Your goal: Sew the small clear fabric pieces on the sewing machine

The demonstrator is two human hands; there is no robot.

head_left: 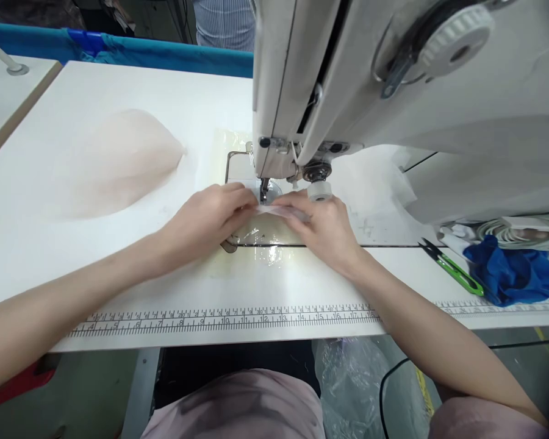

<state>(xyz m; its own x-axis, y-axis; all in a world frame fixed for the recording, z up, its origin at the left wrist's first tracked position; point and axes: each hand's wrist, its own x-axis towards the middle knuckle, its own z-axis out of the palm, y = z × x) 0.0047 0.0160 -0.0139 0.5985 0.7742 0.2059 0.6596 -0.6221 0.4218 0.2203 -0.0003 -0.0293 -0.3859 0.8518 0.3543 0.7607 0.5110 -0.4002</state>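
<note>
A thin strip of sheer white fabric [278,210] runs between my hands, just in front of the presser foot [264,190] of a sewing machine [302,73]. My left hand [213,213] is closed, its fingertips pinching the strip's left end. My right hand [326,228] grips the right end between thumb and fingers, below the machine's white knob [319,191]. Part of the fabric is hidden behind my fingers. Off to the left on the table [201,292] lies a sheer beige, rounded piece of fabric [123,161], its tip toward the machine.
A printed ruler [256,320] runs along the table's front edge. At the right lie green thread snips [457,271], blue cloth [516,268] and a coiled pale cord [521,230]. More sheer white fabric [375,189] sits under the machine arm. A person in a striped shirt [224,24] is beyond the table.
</note>
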